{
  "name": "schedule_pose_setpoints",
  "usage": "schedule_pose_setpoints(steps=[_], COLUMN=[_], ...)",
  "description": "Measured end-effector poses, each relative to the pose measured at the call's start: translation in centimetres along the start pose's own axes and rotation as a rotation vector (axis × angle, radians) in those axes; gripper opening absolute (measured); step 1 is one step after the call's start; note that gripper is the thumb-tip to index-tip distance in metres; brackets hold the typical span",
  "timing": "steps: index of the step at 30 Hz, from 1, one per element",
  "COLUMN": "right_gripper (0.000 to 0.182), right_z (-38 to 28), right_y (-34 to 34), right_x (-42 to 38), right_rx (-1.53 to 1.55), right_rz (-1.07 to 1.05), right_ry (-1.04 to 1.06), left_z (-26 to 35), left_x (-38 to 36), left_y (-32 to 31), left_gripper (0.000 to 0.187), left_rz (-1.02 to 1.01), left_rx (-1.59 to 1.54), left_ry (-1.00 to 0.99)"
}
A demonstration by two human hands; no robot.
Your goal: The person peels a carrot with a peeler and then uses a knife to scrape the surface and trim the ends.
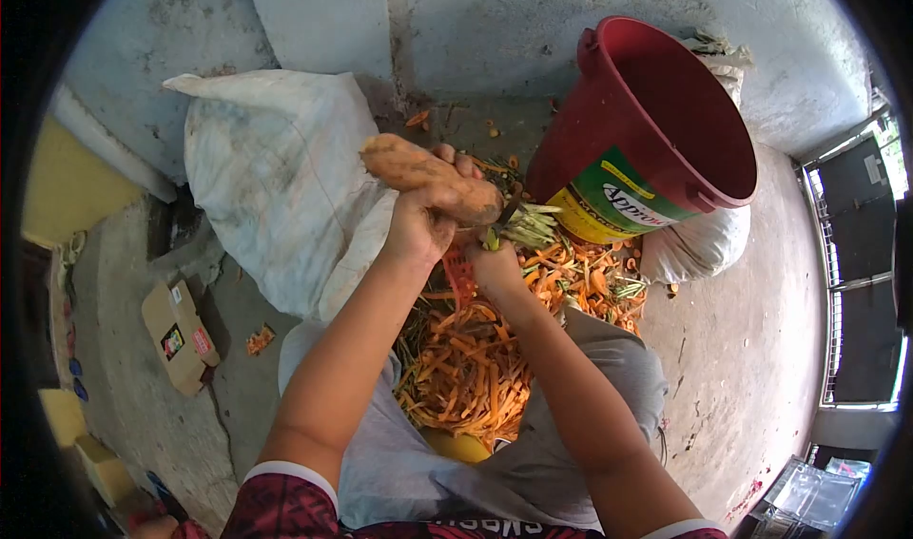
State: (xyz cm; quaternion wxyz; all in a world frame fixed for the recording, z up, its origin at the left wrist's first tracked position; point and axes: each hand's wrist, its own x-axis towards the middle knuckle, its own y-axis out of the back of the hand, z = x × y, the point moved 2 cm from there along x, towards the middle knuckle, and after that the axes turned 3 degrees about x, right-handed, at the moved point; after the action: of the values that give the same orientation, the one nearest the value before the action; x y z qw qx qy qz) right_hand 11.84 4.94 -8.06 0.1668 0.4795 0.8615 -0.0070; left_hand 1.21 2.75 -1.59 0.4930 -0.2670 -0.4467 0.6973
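My left hand (426, 218) is wrapped round a large, thick carrot (404, 166), patchy with dirt and held out in front of me at a slant. Close by, my right hand (496, 267) grips a knife (511, 208) by its handle, and the dark blade lies at the carrot's near-right end. A bunch of cut green stalks (533, 225) shows just past the blade. Below both hands lies a heap of orange peelings (471, 358) between my legs. Part of a red plastic piece with slots (458, 275) sticks out among them.
A big maroon bucket (571, 130) with a green and yellow label leans at the right. At the left slumps a large white sack (266, 178); another white sack (699, 244) sits behind the bucket. A cardboard box (179, 337) lies on the concrete floor (742, 368).
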Motion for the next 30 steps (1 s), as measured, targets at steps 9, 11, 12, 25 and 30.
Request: schedule_pose_setpoints(steps=[9,11,12,25,30], right_gripper=[0.016,0.02,0.02,0.015,0.017], right_z=[-0.6,-1.1,-0.9,-0.5,-1.0], right_y=[-0.3,-0.4,-0.4,0.9,1.5], right_x=[-0.7,-1.4,-1.4,-2.9,-2.4], right_rx=[0.1,0.166,0.167,0.279,0.209], right_rz=[-0.174,-0.173,-0.196,-0.361,-0.156], right_ry=[-0.109,-0.183,-0.165,-0.313,-0.367], left_z=[0.8,1.3,1.4,1.2,-0.6], left_x=[0.5,0.6,0.7,1.2,1.2], left_y=[0.2,0.0,-0.1,-0.4,-0.2], left_gripper=[0.041,0.041,0.041,0.044,0.039], left_rz=[-0.093,-0.197,-0.198,-0.276,-0.107], left_rx=[0.134,0.212,0.211,0.234,0.043], left_ry=[0.059,0.059,0.068,0.165,0.145])
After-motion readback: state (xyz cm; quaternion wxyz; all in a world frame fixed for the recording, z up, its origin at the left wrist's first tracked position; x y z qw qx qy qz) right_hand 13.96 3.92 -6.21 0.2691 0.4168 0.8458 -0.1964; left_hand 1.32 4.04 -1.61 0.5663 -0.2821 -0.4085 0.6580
